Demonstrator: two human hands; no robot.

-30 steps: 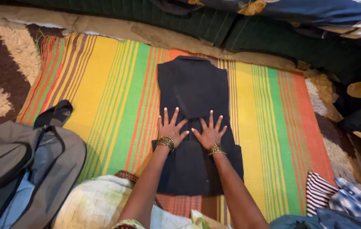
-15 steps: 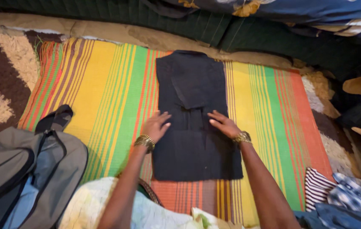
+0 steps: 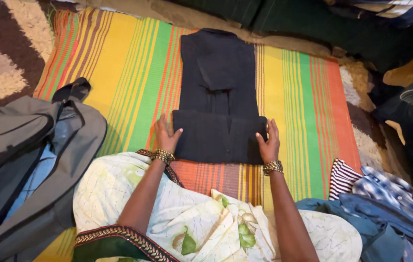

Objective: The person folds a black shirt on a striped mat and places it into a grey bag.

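A dark navy shirt [image 3: 218,77] lies folded into a long strip on a striped mat [image 3: 133,73], its lower part doubled up into a thick band [image 3: 216,138]. My left hand [image 3: 166,136] holds the band's left edge, thumb on top of the cloth. My right hand [image 3: 268,143] holds the band's right edge, fingers pointing away from me. Both wrists wear gold bangles.
A grey backpack [image 3: 17,155] lies at the left, partly on the mat. A pile of striped and blue checked clothes [image 3: 376,194] sits at the right. My lap in pale leaf-print cloth [image 3: 119,194] fills the near edge. Dark green bedding [image 3: 313,24] runs along the far side.
My hands slid from the middle of the shirt out to its sides. The shirt's lower part is now folded up over itself, and the view has tilted down toward my lap.
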